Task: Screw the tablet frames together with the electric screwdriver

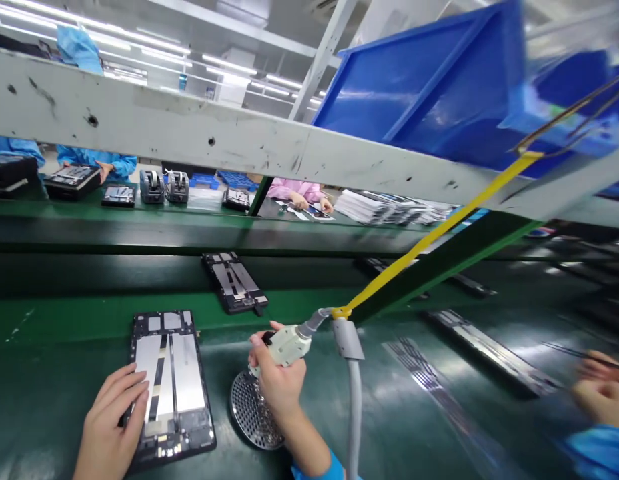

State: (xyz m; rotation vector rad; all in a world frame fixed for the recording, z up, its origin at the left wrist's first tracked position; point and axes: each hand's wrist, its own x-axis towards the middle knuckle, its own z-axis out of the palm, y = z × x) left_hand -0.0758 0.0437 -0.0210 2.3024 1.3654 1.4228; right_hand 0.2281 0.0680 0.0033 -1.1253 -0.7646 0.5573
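My left hand (pixel 112 420) lies flat with fingers spread on the lower left corner of an opened tablet (pixel 172 383), whose silver battery panels face up on the green bench. My right hand (pixel 278 380) is wrapped round a white electric screwdriver (pixel 284 345), held over a round perforated metal dish (pixel 252 412). A grey cable (pixel 353 400) and a yellow strap (pixel 429 240) run from the screwdriver's top up to the right.
A second opened tablet (pixel 234 281) lies on the dark conveyor belt behind. A white frame beam (pixel 189 130) crosses overhead, with a blue bin (pixel 429 87) above it. Other people's hands work across the line (pixel 309 200) and at the right edge (pixel 602 393).
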